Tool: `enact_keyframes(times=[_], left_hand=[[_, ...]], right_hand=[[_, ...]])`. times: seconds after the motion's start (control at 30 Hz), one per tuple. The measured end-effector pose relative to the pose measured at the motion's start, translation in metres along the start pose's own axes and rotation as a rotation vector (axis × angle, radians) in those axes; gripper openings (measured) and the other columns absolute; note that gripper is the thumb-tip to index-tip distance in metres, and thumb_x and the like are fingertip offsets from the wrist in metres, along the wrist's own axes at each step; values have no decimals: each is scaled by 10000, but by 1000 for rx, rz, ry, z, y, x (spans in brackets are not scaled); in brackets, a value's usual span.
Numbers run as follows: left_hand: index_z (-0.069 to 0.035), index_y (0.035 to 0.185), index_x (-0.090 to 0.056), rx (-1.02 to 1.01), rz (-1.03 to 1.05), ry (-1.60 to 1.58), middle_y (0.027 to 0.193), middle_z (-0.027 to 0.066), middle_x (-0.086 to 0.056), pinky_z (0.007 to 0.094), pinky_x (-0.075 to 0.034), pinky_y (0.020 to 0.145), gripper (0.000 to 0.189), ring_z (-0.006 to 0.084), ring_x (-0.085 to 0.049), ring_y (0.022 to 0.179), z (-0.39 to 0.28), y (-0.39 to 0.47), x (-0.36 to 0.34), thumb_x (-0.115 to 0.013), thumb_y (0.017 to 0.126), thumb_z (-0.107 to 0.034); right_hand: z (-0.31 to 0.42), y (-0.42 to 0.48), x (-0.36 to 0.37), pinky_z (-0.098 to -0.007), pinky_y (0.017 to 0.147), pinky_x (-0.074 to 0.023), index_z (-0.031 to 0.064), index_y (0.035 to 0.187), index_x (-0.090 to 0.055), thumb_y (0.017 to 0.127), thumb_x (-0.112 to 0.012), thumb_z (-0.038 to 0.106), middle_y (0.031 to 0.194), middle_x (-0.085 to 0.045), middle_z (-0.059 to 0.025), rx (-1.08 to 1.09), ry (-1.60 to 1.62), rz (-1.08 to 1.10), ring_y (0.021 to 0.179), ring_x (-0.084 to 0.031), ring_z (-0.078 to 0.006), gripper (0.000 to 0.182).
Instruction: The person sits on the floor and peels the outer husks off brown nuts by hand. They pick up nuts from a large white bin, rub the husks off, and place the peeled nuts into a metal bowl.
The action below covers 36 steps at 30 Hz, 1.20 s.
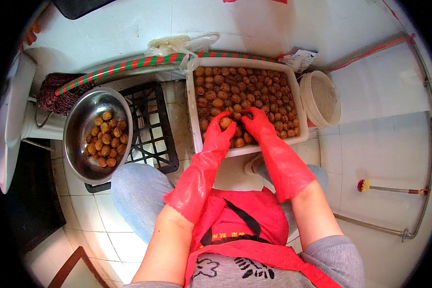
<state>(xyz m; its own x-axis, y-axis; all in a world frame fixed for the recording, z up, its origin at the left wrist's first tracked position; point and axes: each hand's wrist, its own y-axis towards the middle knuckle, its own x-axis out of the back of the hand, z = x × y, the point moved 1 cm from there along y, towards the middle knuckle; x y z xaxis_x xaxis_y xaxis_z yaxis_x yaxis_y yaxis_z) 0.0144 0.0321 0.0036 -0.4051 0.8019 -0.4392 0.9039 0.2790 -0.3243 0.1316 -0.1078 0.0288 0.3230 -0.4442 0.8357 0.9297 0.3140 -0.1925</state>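
A white rectangular tub (302, 118) full of walnuts (237, 81), which look wet, stands in front of me. My left hand (217, 135), in a long red rubber glove, holds one walnut (225, 123) between thumb and fingers over the tub's near side. Just to its right my right hand (257, 122), gloved alike, reaches down among the walnuts with its fingers bent; a small dark thing shows at its fingertips, and I cannot tell what it is. At the left, a stainless steel bowl (75, 158) holds a heap of walnuts (108, 138).
A black plastic crate (171, 144) lies beside and partly under the bowl. Right of the tub is a white plastic bucket (318, 99). A striped red and green pole (129, 64) runs behind the tub, near plastic bags (182, 44). A dark red mesh bundle (63, 91) sits behind the bowl.
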Motion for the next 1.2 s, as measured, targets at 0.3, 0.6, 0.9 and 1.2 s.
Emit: enact_keyframes(times=[0.3,0.6,0.9,1.2], left_hand=[[25,1346,-579,-164,-18,-308,1250,108,-660,354,-497,1009,459,219,-623,1137,51,22,16,-679,912,-87],[39,1228,-671,-261,-90,295,1119,174,-733,357,-525,936,386,233,-680,1058,14,3,5,-676,856,-60],[26,1109,-701,-272,-56,-51,1042,154,-738,353,-522,882,262,198,-672,1000,36,10,10,-665,860,-48],[20,1191,-679,-310,-84,427,1103,173,-711,365,-529,916,372,247,-681,1020,14,3,-1,-746,839,-79]], right_hand=[[88,-42,4,-482,901,-523,93,1131,-717,819,-689,184,1062,-685,-195,567,-48,140,1033,-641,-408,326],[76,-47,0,-498,800,-522,125,1071,-728,806,-705,147,1000,-669,-181,610,-132,56,937,-632,-429,266],[76,-55,-4,-496,838,-506,113,1057,-728,827,-670,141,994,-667,-190,570,-81,87,958,-617,-424,238],[25,-33,11,-484,879,-511,96,1089,-728,829,-682,125,1081,-684,-183,455,-69,35,1031,-629,-405,265]])
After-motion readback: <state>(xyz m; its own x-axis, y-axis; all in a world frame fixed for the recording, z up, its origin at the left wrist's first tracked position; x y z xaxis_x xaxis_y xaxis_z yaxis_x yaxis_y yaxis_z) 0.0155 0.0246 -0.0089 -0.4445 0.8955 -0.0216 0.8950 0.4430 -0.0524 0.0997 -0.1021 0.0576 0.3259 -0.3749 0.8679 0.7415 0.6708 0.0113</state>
